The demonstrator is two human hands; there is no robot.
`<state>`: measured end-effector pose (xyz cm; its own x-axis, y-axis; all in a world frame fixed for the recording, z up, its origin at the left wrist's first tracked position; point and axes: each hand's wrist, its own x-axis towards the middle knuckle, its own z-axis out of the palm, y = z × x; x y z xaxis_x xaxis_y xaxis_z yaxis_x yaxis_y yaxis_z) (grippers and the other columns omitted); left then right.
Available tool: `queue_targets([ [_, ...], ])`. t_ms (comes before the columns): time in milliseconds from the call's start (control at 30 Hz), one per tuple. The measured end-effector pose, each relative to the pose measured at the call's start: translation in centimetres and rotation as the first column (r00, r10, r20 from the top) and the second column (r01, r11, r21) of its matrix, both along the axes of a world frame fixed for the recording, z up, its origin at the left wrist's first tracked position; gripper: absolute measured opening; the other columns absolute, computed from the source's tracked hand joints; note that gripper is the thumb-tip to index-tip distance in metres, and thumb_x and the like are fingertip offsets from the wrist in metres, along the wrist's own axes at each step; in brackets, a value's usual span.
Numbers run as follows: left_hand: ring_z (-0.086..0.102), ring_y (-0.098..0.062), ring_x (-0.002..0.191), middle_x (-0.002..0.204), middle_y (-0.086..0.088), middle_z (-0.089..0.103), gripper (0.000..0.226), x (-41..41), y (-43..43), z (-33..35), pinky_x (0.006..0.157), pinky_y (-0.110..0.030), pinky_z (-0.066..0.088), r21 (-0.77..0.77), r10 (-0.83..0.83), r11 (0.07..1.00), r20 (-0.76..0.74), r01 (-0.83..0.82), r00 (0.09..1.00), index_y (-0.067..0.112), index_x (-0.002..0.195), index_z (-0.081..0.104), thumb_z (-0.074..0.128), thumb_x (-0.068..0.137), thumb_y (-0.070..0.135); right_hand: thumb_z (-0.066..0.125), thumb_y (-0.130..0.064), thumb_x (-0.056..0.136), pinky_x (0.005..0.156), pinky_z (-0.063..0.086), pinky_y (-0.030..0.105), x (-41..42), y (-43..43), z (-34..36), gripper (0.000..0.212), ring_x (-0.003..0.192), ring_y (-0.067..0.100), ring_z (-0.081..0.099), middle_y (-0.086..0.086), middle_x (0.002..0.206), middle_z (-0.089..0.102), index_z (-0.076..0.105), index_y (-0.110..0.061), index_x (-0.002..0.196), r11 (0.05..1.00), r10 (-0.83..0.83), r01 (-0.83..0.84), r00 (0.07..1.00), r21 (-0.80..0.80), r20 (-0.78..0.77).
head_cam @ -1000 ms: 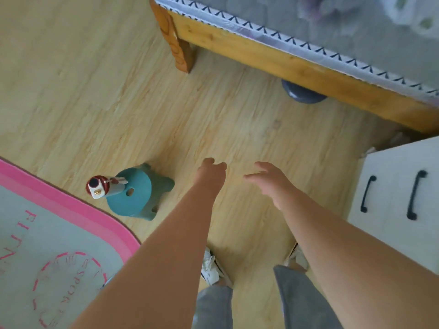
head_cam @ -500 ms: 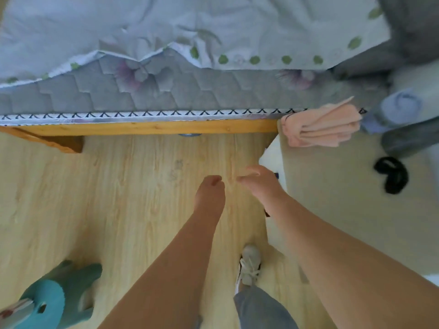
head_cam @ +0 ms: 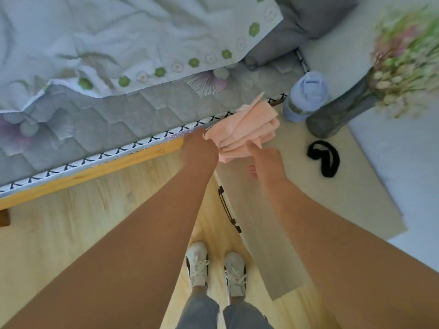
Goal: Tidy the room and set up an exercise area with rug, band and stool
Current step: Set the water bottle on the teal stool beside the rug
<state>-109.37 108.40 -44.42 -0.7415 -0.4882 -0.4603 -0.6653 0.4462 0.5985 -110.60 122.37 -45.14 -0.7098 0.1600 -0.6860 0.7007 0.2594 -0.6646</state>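
Pink cloth (head_cam: 244, 129) now at hands (head_cam: 228, 155).

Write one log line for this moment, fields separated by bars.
left hand: on pink cloth | right hand: open, touching cloth | cloth: on cabinet top | black band: untouched

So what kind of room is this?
Most likely a bedroom. There is a bed with a rumpled flowery quilt, and next to it a small cabinet holding a water bottle and a vase of flowers.
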Motion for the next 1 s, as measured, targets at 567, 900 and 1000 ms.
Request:
queue_targets([
  [567,0.054,-0.029,0.098,0.104,-0.010,0.056,0.036,-0.7,0.3,-3.3,0.073,-0.030,0.042,0.355,-0.007,0.931,0.250,-0.085,0.968,0.007,0.116,0.058,0.059,0.081,0.017,0.068,-0.020,0.084,0.049,0.049,0.026,-2.6,-0.8,-1.4,0.033,0.051,0.025,0.059,0.011,0.064,0.059,0.049,-0.003,0.105,0.998,0.059,-0.058,0.991,-0.013,0.122],
  [900,0.058,-0.025,0.101,0.113,-0.006,0.057,0.049,12.8,-3.2,-0.5,0.071,-0.033,0.052,0.650,0.405,0.540,0.356,-0.534,0.842,0.019,0.118,0.040,0.068,0.078,0.015,0.067,-0.031,0.069,0.065,0.045,0.030,4.0,-6.6,-0.6,0.044,0.072,0.028,0.065,0.010,0.073,0.067,0.064,-0.006,0.105,0.842,0.537,-0.537,0.823,-0.053,0.185],
  [1000,0.062,-0.022,0.097,0.112,0.000,0.063,0.062,17.9,-4.7,0.5,0.063,-0.030,0.053,0.688,0.477,0.472,0.326,-0.551,0.816,0.031,0.127,0.041,0.070,0.075,0.013,0.067,-0.028,0.077,0.077,0.044,0.033,7.2,-9.7,-0.2,0.036,0.092,0.030,0.065,0.014,0.098,0.067,0.063,-0.006,0.106,0.744,0.661,-0.667,0.724,-0.046,0.198],
])
